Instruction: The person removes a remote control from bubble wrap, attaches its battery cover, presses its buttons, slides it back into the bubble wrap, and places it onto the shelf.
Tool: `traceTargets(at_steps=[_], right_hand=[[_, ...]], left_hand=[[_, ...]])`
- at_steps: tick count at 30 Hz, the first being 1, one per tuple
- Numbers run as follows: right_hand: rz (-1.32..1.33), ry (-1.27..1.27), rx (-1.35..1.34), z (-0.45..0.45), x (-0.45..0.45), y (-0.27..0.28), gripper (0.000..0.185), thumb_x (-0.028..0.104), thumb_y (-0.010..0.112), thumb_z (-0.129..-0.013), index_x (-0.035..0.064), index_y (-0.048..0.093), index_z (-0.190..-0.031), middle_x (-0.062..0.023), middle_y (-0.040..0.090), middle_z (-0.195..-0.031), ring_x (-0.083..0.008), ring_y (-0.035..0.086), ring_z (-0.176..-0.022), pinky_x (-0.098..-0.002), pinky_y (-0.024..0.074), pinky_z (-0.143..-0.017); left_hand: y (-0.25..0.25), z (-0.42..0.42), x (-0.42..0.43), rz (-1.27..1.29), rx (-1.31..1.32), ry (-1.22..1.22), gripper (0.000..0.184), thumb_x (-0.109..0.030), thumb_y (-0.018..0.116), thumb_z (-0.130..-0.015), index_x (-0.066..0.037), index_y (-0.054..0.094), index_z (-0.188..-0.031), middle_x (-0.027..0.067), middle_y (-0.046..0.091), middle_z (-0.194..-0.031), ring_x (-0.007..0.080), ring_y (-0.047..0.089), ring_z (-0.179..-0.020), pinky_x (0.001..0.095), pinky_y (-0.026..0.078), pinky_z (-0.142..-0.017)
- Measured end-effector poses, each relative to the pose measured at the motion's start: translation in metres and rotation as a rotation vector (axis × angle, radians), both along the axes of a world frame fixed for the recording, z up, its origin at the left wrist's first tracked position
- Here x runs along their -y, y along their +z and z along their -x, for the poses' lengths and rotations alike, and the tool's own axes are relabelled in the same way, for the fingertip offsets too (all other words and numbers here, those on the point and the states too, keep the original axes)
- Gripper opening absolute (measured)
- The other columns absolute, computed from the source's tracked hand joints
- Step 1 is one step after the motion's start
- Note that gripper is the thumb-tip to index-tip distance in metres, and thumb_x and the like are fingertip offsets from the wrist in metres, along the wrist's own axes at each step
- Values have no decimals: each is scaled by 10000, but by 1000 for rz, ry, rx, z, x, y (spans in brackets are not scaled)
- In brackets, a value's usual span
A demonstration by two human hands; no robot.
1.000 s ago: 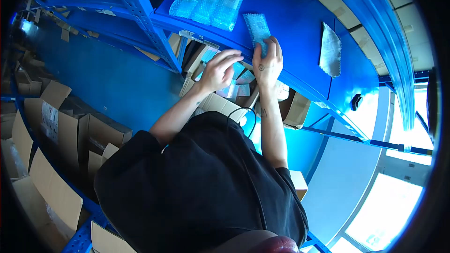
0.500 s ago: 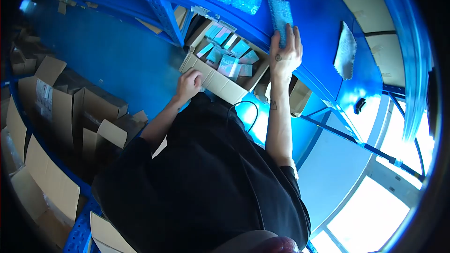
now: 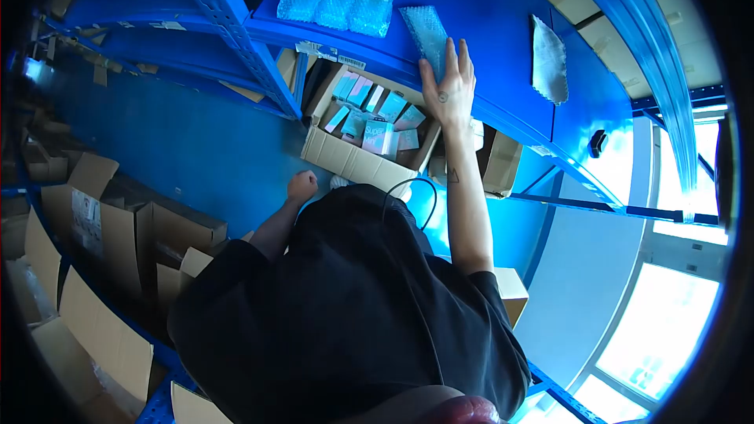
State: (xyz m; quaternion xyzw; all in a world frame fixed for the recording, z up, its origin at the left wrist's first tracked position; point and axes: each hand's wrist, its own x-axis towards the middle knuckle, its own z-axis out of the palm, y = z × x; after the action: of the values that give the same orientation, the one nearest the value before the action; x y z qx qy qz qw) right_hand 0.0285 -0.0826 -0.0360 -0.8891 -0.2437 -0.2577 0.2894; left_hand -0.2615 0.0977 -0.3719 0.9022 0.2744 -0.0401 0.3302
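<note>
My right hand [image 3: 451, 88] rests with fingers spread on the near end of a narrow bubble-wrapped piece [image 3: 425, 29], which lies on the blue shelf top [image 3: 483, 12]. Low over the floor, beside my body, my left hand [image 3: 302, 186] is curled closed, and nothing shows in it. Several bubble-wrapped packs [image 3: 338, 0] lie side by side at the shelf's left part. Below the shelf edge stands an open carton [image 3: 353, 159] holding several small pastel boxes [image 3: 378, 137].
A silvery bubble sheet [image 3: 549, 63] and a small black object [image 3: 598, 144] are on the right of the shelf. Open cardboard boxes [image 3: 106, 228] stand at the left. A blue perforated post [image 3: 228, 12] rises left of the carton.
My left hand has moved from near the shelf edge down toward my body and closed. My right hand stays at the narrow piece, its fingers now more spread. The view has shifted.
</note>
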Motion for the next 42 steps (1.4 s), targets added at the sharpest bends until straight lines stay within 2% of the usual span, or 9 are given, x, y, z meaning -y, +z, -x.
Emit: traceTargets(at_steps=[8, 13, 18, 22, 25, 27, 33, 37, 42], right_hand=[[113, -52, 23, -27, -27, 9, 578, 393, 615, -876, 22, 525, -1311, -244, 513, -1314, -404, 557, -1118, -466, 471, -883], [425, -98, -145, -36, -32, 14, 595, 440, 572, -897, 18, 516, -1313, -239, 551, -1213, -374, 586, -1009, -452, 494, -814], [501, -120, -176, -37, -35, 22, 630, 486, 529, -911, 15, 494, -1328, -226, 563, -1103, -353, 585, -910, -434, 509, -747], [518, -165, -189, -47, -40, 13, 646, 496, 523, -915, 15, 471, -1344, -214, 560, -1041, -352, 578, -875, -422, 515, -715], [496, -186, -237, -48, -40, 11, 670, 526, 518, -910, 23, 463, -1349, -230, 557, -1072, -380, 580, -922, -433, 522, -742], [492, -197, -281, -52, -40, 13, 694, 555, 513, -905, 30, 455, -1355, -246, 554, -1104, -408, 583, -969, -445, 528, -770], [447, -383, -384, -65, -17, 14, 672, 517, 541, -892, 28, 457, -1346, -221, 522, -1145, -367, 549, -969, -458, 484, -793], [387, -530, -405, -91, 34, 10, 652, 513, 554, -882, 46, 474, -1330, -214, 495, -1190, -382, 490, -1067, -482, 406, -887], [440, -635, -302, -117, 58, 6, 635, 501, 563, -881, 44, 493, -1316, -212, 489, -1202, -386, 472, -1076, -474, 377, -896]], left_hand=[[-3, 21, -9, 37, -61, 84, 127, -147, 546, -766, -98, 659, -795, 120, 689, -834, 366, 623, -738, 446, 499, -659], [-1, 16, -5, 39, -186, 133, 158, -159, 536, -784, -85, 669, -825, 116, 698, -851, 359, 637, -768, 435, 509, -681], [8, -11, 4, 170, 45, -13, 181, -159, 548, -818, -68, 686, -890, 94, 697, -811, 309, 632, -709, 396, 492, -644], [74, -67, 18, 297, 136, -171, 183, -160, 556, -837, -39, 669, -914, 128, 709, -875, 330, 657, -783, 386, 510, -684], [112, -111, 33, 321, 231, -208, 185, -169, 567, -861, -33, 663, -943, 119, 703, -857, 288, 649, -743, 354, 497, -661], [163, -138, 44, 471, 436, -300, 141, -107, 562, -888, -38, 668, -951, 50, 668, -818, 151, 564, -654, 269, 455, -608], [296, -176, 59, 512, 694, -456, 143, 12, 563, -844, -10, 655, -951, 64, 678, -867, 152, 580, -680, 246, 463, -629], [336, -199, 69, 478, 910, -532, 171, 60, 562, -813, 3, 652, -947, 79, 683, -875, 157, 593, -696, 249, 472, -639], [350, -217, 85, 507, 909, -555, 182, 67, 557, -807, 8, 652, -952, 85, 686, -876, 164, 614, -723, 256, 481, -641]])
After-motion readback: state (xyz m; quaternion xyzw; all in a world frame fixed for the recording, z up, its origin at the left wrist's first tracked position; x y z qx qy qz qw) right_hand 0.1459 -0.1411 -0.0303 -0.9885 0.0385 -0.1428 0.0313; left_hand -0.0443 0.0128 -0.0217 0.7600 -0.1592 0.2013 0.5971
